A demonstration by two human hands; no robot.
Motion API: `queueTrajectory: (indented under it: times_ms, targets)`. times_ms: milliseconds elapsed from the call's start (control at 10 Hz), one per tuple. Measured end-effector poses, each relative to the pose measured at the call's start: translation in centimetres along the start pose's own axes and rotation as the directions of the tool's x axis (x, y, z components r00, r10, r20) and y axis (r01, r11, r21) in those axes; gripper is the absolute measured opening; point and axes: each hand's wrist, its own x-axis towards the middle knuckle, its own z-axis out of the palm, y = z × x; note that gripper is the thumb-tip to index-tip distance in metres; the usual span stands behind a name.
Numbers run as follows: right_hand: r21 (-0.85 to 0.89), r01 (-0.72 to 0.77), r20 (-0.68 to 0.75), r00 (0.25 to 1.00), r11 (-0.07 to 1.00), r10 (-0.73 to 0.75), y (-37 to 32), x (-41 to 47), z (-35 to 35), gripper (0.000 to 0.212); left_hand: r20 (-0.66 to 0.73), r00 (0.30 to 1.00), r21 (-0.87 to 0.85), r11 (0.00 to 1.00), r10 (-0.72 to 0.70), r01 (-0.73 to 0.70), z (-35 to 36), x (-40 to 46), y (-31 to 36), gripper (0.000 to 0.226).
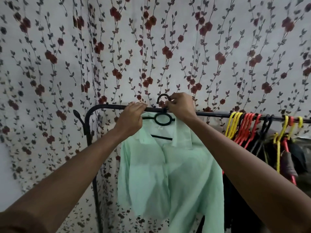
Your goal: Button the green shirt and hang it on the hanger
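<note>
Already buttoned, pale green shirt (170,174) (sheer, wrinkled) on black hanger (163,118)

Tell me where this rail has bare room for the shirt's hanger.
The rail is bare from its left bend to the yellow hangers; both hands work within that stretch. Right of there, yellow, red and black hangers crowd it.
</note>
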Motion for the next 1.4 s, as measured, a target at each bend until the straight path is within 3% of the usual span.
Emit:
queueTrajectory:
  times_ms: [100,200,500,700,800,1200,1400]
  targets:
    - [-0.007,0.018,0.002,1.000,1.000,-0.018,0.1,0.0,0.2,0.039,-0.007,1.000,0.001,1.000,0.009,-0.009,0.3,0.2,-0.2,0.062]
    - [-0.005,0.056,0.016,0.998,0.998,-0.056,0.4,-0.2,0.6,0.044,-0.011,1.000,0.008,1.000,0.018,-0.018,0.4,0.1,-0.5,0.065]
    - [-0.090,0.145,-0.066,0.986,0.985,-0.151,-0.3,-0.6,2.1,0.036,-0.048,0.998,0.014,0.999,0.035,-0.034,0.8,0.3,-0.4,0.063]
    - [-0.290,0.171,0.031,0.985,0.942,-0.169,-1.2,-0.6,2.9,0.017,-0.041,0.998,0.001,0.999,0.040,-0.040,0.8,0.1,-0.7,0.066]
    - [-0.305,0.178,0.040,0.984,0.936,-0.174,-1.2,-1.3,3.4,0.018,-0.027,0.999,0.014,0.999,0.036,-0.036,0.5,-0.1,-0.9,0.068]
    - [-0.298,0.241,0.153,0.967,0.924,-0.203,-0.3,-2.0,2.4,0.020,0.038,0.999,0.105,0.994,0.026,-0.030,0.5,-1.5,0.4,0.072]
    - [-0.135,0.125,0.195,0.976,0.983,-0.097,-0.5,-3.5,-1.2,0.030,0.139,0.990,0.176,0.984,-0.034,0.009,-0.3,-2.1,1.6,0.074]
